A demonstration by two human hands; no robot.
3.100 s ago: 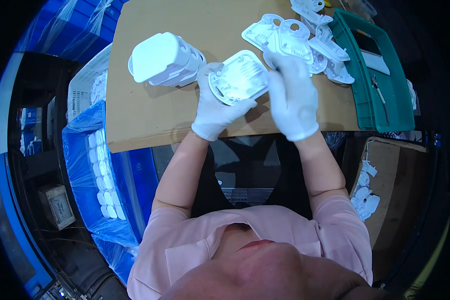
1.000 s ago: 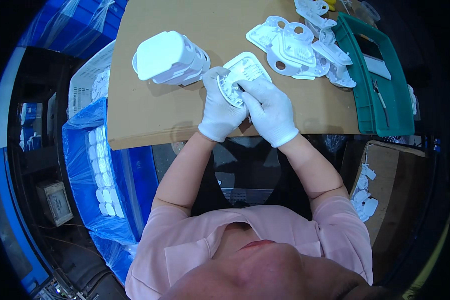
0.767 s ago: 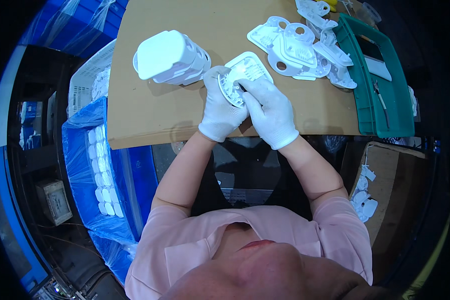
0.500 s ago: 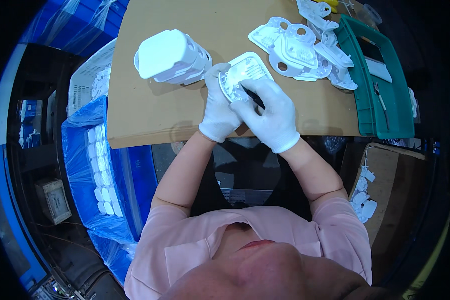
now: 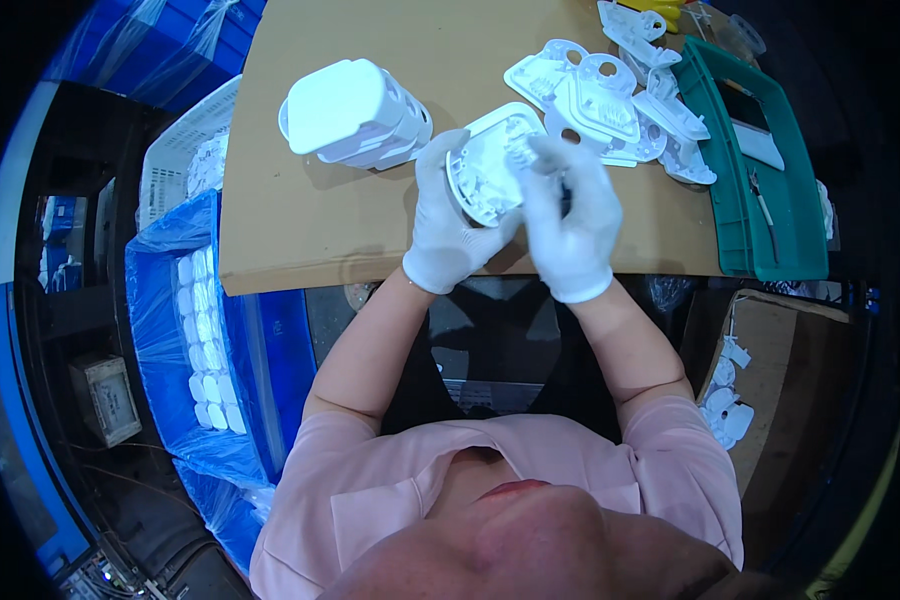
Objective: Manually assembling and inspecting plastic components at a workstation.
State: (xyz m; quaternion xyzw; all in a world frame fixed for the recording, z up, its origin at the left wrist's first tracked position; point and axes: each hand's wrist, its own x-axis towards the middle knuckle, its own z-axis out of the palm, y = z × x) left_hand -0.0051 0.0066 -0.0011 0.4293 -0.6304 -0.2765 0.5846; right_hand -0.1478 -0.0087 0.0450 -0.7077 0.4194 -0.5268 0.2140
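Note:
My left hand (image 5: 445,225), in a white knitted glove, grips a white moulded plastic part (image 5: 488,165) by its left edge and underside. Ribs and small posts show on the part's upturned inner face. Beside its right edge is my right hand (image 5: 582,225), also gloved and smeared by motion. Its fingers are curled around a black hand tool (image 5: 567,197), of which only a small dark piece shows; the tip is hidden. A stack of white plastic housings (image 5: 340,110) stands on the brown tabletop (image 5: 370,230), left of my hands.
More white moulded parts (image 5: 600,100) lie heaped at the far right. A green tray (image 5: 800,235) at the table's right edge holds cutting pliers (image 5: 762,200). On the left, a blue plastic-lined crate (image 5: 160,330) contains rows of white pieces, near a white basket (image 5: 155,185).
My right hand has drawn back to the right, taking the black tool off the part's inner face. My left hand has turned the part slightly and shifted a little right.

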